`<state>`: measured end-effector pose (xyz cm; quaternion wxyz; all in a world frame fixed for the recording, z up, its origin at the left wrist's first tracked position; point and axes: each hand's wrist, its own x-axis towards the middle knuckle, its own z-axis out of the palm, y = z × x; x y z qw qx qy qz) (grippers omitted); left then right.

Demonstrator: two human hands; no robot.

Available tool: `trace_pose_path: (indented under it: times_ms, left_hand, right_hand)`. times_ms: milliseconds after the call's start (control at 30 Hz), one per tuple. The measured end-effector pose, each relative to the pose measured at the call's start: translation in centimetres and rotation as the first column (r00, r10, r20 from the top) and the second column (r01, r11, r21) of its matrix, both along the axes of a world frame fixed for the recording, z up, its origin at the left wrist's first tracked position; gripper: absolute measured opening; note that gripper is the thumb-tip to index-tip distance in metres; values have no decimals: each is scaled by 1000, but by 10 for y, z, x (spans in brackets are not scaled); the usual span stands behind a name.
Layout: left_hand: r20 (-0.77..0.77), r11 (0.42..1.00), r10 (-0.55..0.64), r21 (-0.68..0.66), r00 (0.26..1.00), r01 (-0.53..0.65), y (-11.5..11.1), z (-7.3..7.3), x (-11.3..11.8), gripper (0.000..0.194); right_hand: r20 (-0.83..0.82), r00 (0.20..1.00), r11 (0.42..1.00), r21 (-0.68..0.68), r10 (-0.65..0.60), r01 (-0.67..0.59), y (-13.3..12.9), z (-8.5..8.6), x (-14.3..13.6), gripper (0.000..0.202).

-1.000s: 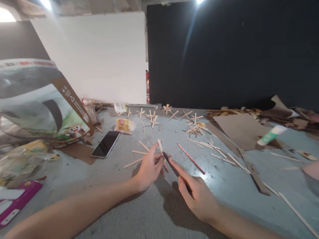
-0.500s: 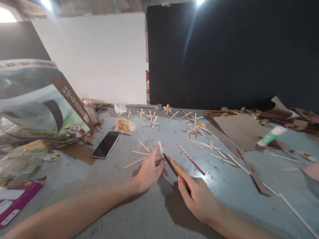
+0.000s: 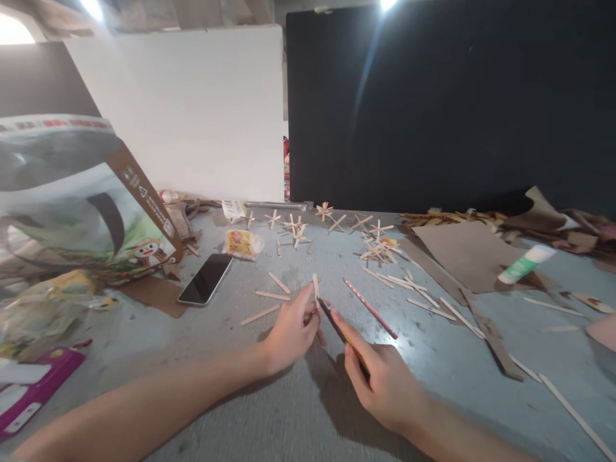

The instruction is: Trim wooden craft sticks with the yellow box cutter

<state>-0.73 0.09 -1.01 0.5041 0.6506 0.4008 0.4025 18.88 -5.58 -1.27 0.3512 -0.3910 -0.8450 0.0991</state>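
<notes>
My left hand (image 3: 293, 324) is closed around a pale wooden craft stick (image 3: 316, 285), whose rounded end points up and away from me. In my right hand (image 3: 385, 378) is a black and yellow utility knife (image 3: 344, 337). Its tip meets the stick just above my left fingers; whether the blade cuts into the wood cannot be made out. Several loose sticks (image 3: 260, 314) lie to the left of my left hand. A red patterned pencil (image 3: 370, 308) rests on the table beyond my right hand.
Crossed-stick pieces (image 3: 380, 249) stand along the back. A phone (image 3: 206, 280), a small snack packet (image 3: 243, 244) and a large printed bag (image 3: 139, 218) are on the left. To the right lie cardboard (image 3: 466, 253), a glue stick (image 3: 527, 264) and another person's hand (image 3: 601, 330).
The stick in my left hand has turned slightly more upright, and its tip has shifted a little right. The knife stays against it. The view has moved very slightly.
</notes>
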Motion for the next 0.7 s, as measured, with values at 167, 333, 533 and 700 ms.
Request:
trace_pose_path:
  times_ms: [167, 333, 533, 700]
  left_hand:
    - [-130, 991, 44, 133, 990, -27, -1, 1, -4, 55]
    - [-91, 996, 22, 83, 996, -14, -3, 4, -2, 58]
    - [-112, 994, 46, 108, 993, -34, -4, 1, -2, 54]
    - [-113, 992, 9, 129, 994, 6, -3, 1, -4, 60]
  right_hand:
    - [-34, 999, 1000, 0, -27, 27, -3, -1, -1, 53]
    - [-32, 999, 1000, -11, -21, 21, -6, 0, -1, 54]
    - [-31, 998, 998, 32, -45, 46, -8, 1, -1, 53]
    - [-22, 999, 999, 18, -39, 39, -7, 0, -1, 54]
